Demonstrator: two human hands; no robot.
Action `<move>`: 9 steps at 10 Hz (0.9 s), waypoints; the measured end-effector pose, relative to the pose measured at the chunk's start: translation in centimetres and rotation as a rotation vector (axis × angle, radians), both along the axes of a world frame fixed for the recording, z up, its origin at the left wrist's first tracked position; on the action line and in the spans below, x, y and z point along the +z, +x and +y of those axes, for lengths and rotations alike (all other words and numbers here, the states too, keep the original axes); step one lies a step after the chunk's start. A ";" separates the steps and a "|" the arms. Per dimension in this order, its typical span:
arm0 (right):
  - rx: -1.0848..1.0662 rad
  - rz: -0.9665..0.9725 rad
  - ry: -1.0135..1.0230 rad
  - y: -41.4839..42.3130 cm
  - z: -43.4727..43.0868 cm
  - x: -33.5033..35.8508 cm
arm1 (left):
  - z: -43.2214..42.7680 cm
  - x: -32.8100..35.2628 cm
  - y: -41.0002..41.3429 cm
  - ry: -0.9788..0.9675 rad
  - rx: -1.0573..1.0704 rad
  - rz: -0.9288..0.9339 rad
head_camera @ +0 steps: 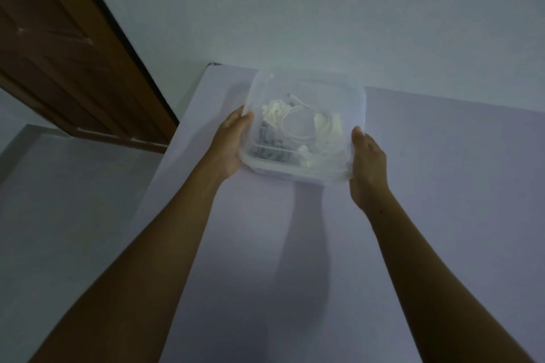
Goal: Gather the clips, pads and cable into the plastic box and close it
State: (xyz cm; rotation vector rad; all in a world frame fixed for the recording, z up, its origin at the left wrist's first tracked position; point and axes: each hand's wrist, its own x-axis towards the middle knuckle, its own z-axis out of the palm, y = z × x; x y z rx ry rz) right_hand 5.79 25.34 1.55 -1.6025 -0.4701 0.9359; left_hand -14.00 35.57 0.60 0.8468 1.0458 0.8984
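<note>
A pale wall fills the upper part of the view. Below it is a table with a lilac cover, its far edge against the wall. At the left stands a brown wooden door, above a grey floor.

The light is dim and the picture is a little blurred. The plastic box is translucent and is held over the far part of the table; I cannot tell if it touches the cover or if a lid sits tight on it. Through the plastic show a coiled white cable, white clips and dark grey pads, all unsharp.

The left hand grips the left side, thumb on the top edge. The right hand grips the right side the same way. The other 4 fingers of each hand are hidden under the box.
</note>
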 end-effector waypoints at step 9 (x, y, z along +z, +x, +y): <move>-0.011 0.073 0.009 6.4 8.6 -4.0 | 9.3 -1.4 4.9 0.412 0.059 0.815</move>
